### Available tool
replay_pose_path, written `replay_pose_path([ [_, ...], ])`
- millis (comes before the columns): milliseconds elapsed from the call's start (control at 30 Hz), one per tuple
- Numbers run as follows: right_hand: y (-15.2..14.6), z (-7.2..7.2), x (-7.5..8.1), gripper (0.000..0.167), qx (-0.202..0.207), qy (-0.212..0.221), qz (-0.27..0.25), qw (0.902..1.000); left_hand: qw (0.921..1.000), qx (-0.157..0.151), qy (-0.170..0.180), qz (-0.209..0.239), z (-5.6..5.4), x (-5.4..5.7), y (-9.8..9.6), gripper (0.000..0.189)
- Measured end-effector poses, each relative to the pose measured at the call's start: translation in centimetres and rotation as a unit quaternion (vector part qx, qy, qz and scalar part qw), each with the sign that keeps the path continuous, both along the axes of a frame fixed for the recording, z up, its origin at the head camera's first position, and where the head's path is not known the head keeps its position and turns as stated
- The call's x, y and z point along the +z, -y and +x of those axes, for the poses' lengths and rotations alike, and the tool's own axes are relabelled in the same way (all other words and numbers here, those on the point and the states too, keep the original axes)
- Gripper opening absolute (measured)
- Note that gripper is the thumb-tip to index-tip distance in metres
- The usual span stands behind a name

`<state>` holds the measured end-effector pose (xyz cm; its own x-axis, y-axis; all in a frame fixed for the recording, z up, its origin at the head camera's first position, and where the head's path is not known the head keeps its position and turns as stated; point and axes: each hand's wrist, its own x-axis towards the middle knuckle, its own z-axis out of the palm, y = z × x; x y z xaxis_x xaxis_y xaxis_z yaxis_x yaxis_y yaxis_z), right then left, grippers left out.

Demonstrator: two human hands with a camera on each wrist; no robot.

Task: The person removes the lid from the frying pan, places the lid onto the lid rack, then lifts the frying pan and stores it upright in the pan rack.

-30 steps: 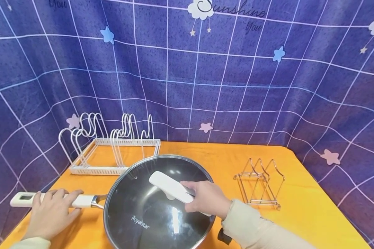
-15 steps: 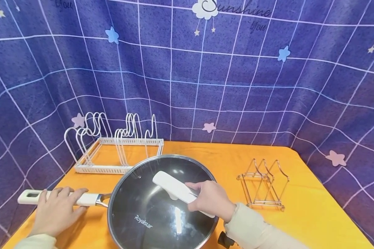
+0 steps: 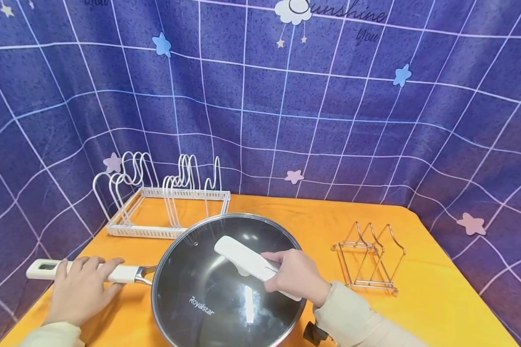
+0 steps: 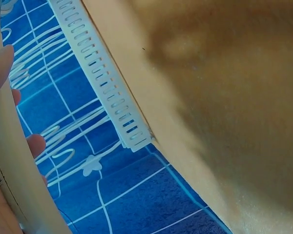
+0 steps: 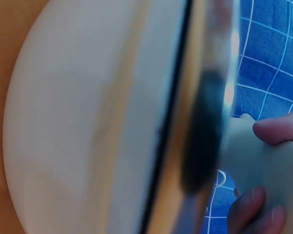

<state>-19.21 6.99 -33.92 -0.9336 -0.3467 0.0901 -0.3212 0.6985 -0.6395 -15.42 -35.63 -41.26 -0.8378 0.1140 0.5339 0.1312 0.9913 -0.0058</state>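
Note:
A pan with a cream handle (image 3: 126,273) sits low in the middle of the head view, its dark lid (image 3: 178,284) reading "Royalstar". My left hand (image 3: 80,291) holds that handle; in the left wrist view the thumb (image 4: 0,70) lies on one side and fingertips (image 4: 36,145) show on the other. Over the lid, my right hand (image 3: 297,277) grips the near end of the long white lid handle (image 3: 239,255). The right wrist view shows the pan's pale outer wall (image 5: 63,122) close up, with fingers (image 5: 249,207) curled round the lid handle.
A white wire rack (image 3: 145,232) stands behind the pan at the left. On the right is a small metal wire rack (image 3: 371,282). An orange cloth (image 3: 434,308) covers the table, and a blue curtain (image 3: 330,111) hangs behind. A black object (image 3: 314,332) is below my right wrist.
The head view has turned slightly left, so everything sits a little further right in it. Both hands keep their hold on the pan handle and the lid handle.

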Motion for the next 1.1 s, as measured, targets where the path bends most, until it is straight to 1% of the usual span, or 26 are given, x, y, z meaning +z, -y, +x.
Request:
replay_pose_path([
  [200, 0.1, 0.2, 0.1, 0.060, -0.005, 0.007, -0.008, 0.9999, 1.0000, 0.000, -0.003, -0.003, 0.0, 0.0, 0.2, 0.053],
  [367, -0.1, 0.2, 0.0, 0.059, 0.000, 0.004, -0.018, 0.9998, 1.0000, 0.005, 0.000, -0.007, 0.2, 0.0, 0.3, 0.052],
  [467, -0.3, 0.3, 0.2, 0.059, -0.001, -0.001, -0.019, 0.9998, 1.0000, 0.004, 0.000, -0.007, 0.3, 0.0, 0.2, 0.052],
  [667, -0.3, 0.6, 1.2, 0.058, 0.002, -0.021, -0.029, 0.9994, 1.0000, 0.004, -0.001, 0.009, 0.3, 0.2, 0.2, 0.053],
  [767, -0.2, 0.9, 1.5, 0.058, 0.002, -0.029, -0.041, 0.9987, 0.9999, 0.006, 0.002, 0.015, 0.4, 0.0, 0.3, 0.054],
  [967, -0.4, 1.3, 1.2, 0.056, -0.012, -0.054, -0.050, 0.9972, 0.9998, 0.008, 0.003, 0.017, 0.4, -0.4, 0.0, 0.054],
  [1100, -0.7, 1.6, 0.7, 0.056, -0.017, -0.077, -0.056, 0.9953, 0.9998, 0.011, 0.005, 0.018, 0.4, -0.4, -0.1, 0.053],
])
